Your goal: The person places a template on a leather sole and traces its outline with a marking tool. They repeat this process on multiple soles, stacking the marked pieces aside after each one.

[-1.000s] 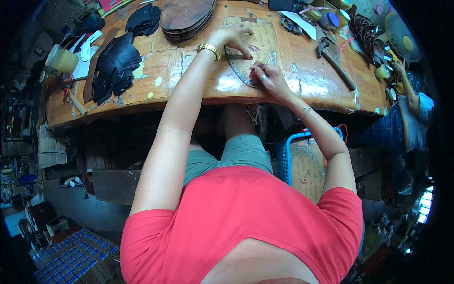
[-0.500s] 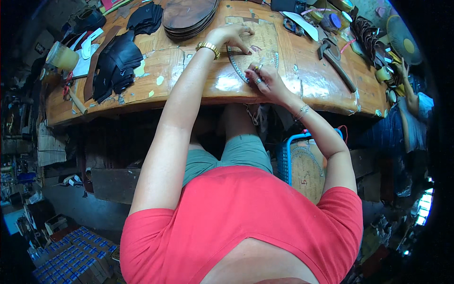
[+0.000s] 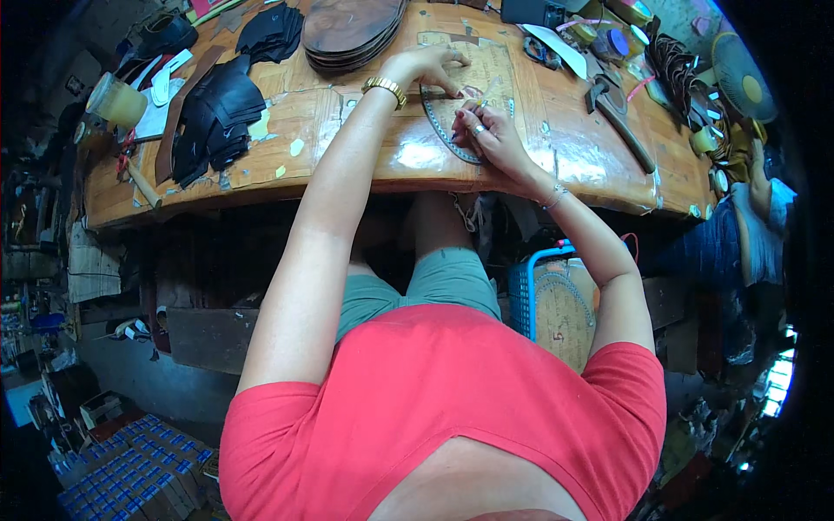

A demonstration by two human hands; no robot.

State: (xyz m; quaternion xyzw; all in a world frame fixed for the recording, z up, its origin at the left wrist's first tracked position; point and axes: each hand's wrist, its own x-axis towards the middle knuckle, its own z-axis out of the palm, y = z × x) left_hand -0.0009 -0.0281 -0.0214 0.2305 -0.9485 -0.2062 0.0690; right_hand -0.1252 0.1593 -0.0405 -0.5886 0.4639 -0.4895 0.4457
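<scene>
A tan, round-ended pattern piece (image 3: 488,62) with handwriting on it and a dotted pale border lies on the wooden table in front of me. My left hand (image 3: 427,69), a gold watch at its wrist, rests on the upper left of the piece with thumb and fingers spread. Over the lower part of the same piece, my right hand (image 3: 491,137) is closed in a pinch around a slim pen-like tool (image 3: 488,94). The tool's thin shaft points up between the fingers. Its lower end is hidden by my hand.
Brown leather ovals (image 3: 352,30) are stacked at the far side. Black leather pieces (image 3: 213,130) lie left, near a jar (image 3: 117,100). A hammer (image 3: 624,130) lies right. Below the table stands a blue basket (image 3: 521,295) with similar patterns. A co-worker's arm (image 3: 758,178) shows far right.
My right hand has shifted slightly up and its grip has turned, so the slim tool's shaft shows. My left hand stays on the pattern piece. The co-worker's arm at far right has moved.
</scene>
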